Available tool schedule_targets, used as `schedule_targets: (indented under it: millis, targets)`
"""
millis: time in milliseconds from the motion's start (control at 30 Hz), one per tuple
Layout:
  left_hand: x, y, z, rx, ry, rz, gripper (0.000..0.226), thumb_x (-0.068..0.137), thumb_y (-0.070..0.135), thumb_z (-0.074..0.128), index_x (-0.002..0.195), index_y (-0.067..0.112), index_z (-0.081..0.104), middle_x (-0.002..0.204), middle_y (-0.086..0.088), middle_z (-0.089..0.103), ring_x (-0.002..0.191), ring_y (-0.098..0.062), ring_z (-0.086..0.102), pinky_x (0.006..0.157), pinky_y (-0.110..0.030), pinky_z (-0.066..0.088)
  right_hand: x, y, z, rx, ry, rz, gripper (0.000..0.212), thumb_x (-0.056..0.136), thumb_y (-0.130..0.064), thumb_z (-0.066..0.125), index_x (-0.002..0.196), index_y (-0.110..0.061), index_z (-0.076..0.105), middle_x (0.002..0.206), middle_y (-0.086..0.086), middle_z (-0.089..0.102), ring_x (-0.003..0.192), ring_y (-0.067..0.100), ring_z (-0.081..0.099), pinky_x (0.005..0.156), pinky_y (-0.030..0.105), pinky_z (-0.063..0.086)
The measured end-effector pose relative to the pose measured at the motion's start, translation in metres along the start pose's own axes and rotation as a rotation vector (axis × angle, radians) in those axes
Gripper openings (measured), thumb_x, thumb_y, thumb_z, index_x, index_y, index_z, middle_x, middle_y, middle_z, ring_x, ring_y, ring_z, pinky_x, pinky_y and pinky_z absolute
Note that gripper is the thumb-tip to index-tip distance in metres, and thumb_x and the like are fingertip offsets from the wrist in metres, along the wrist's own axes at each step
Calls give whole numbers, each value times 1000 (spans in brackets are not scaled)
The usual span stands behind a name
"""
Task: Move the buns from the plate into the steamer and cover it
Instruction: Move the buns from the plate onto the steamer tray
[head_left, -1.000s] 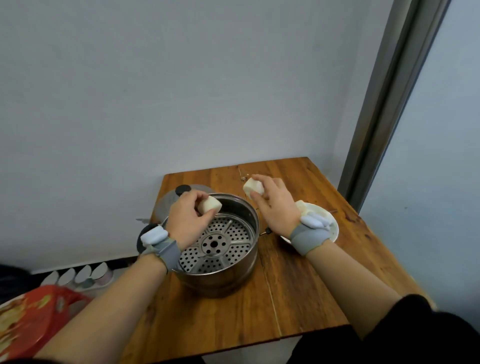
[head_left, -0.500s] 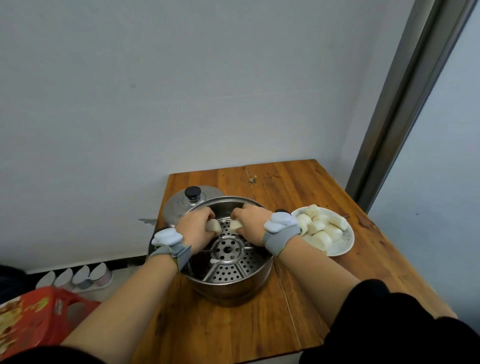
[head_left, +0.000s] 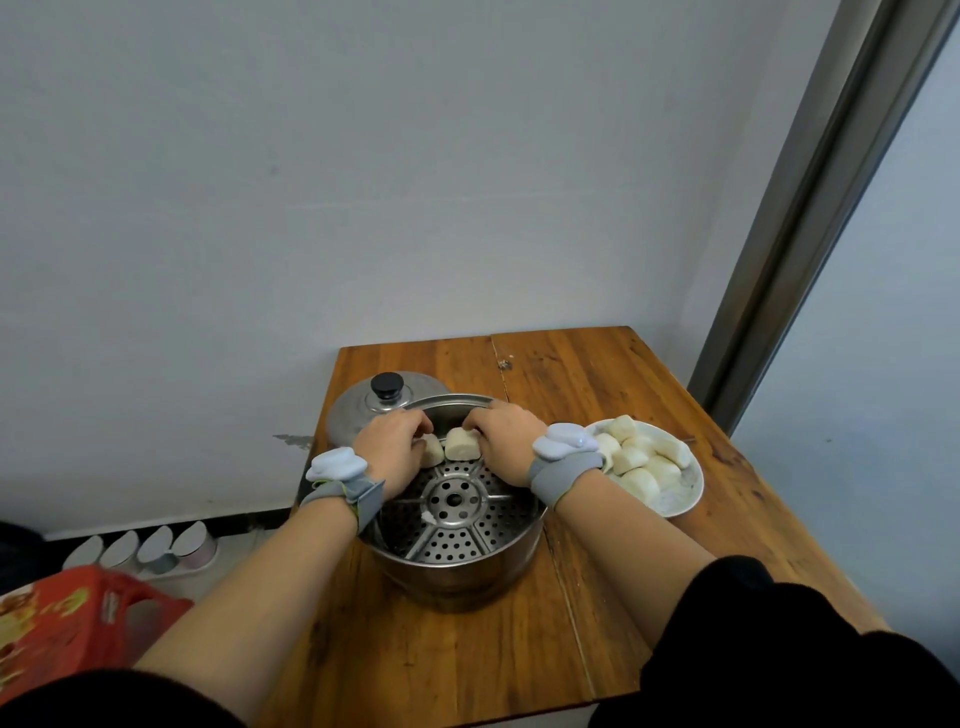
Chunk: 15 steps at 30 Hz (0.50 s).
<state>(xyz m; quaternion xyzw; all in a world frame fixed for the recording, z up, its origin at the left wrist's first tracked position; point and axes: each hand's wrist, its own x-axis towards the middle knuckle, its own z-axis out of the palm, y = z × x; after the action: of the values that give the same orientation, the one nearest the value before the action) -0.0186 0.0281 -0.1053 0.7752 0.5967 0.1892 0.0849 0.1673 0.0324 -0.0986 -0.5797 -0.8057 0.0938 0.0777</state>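
A steel steamer pot (head_left: 457, 571) with a perforated rack stands on the wooden table. Both my hands are inside it at the far side. My left hand (head_left: 392, 449) holds a white bun (head_left: 432, 451) against the rack. My right hand (head_left: 504, 441) holds a second white bun (head_left: 461, 443) beside the first, and the two buns almost touch. To the right of the pot, a white plate (head_left: 683, 499) carries several more white buns (head_left: 636, 457). The steel lid (head_left: 387, 402) with a black knob lies behind the pot on the left.
The wooden table (head_left: 597, 374) sits against a grey wall, with a metal door frame (head_left: 795, 218) at the right. On the floor to the left are a red plastic stool (head_left: 67, 618) and a row of small cups (head_left: 140, 548).
Both hands, each with a bun, have come down from above the pot's rim into the steamer and now rest the buns on the far side of the rack. The camera has tilted.
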Motion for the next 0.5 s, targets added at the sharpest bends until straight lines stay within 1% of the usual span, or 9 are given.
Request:
schedule_targets:
  millis: [133, 233, 333, 400, 500]
  targets:
    - [-3, 17, -7, -40, 62, 18, 21, 91, 14, 56, 109, 18, 66, 106, -5, 70, 98, -28, 64, 77, -37, 50, -22, 5, -27, 53, 167, 3, 29, 98, -20, 47, 121, -25, 64, 116, 6, 62, 102, 30, 62, 78, 40, 53]
    - [-3, 43, -10, -84, 92, 71, 16, 91, 16, 58, 105, 17, 66, 101, -5, 69, 92, -25, 64, 74, -32, 48, -42, 22, -45, 88, 253, 30, 26, 97, -24, 47, 114, -26, 67, 112, 2, 64, 98, 26, 63, 77, 42, 55]
    - [-2, 72, -8, -122, 129, 124, 14, 91, 17, 57, 101, 17, 67, 99, -3, 69, 89, -23, 64, 75, -35, 51, -60, 50, -56, 102, 296, 81, 26, 97, -24, 47, 113, -27, 68, 113, 0, 65, 100, 23, 63, 77, 40, 54]
    - [-1, 93, -1, -131, 123, 178, 14, 91, 19, 56, 100, 18, 67, 99, -3, 69, 90, -23, 64, 77, -38, 52, -74, 73, -60, 90, 313, 128, 27, 98, -23, 47, 114, -28, 68, 113, -1, 65, 100, 23, 62, 75, 38, 53]
    - [-2, 120, 3, -158, 126, 207, 14, 92, 20, 56, 99, 17, 67, 97, -2, 68, 88, -21, 63, 77, -38, 52, -86, 100, -59, 85, 310, 188, 28, 98, -24, 45, 115, -28, 67, 113, -2, 65, 98, 21, 62, 74, 39, 54]
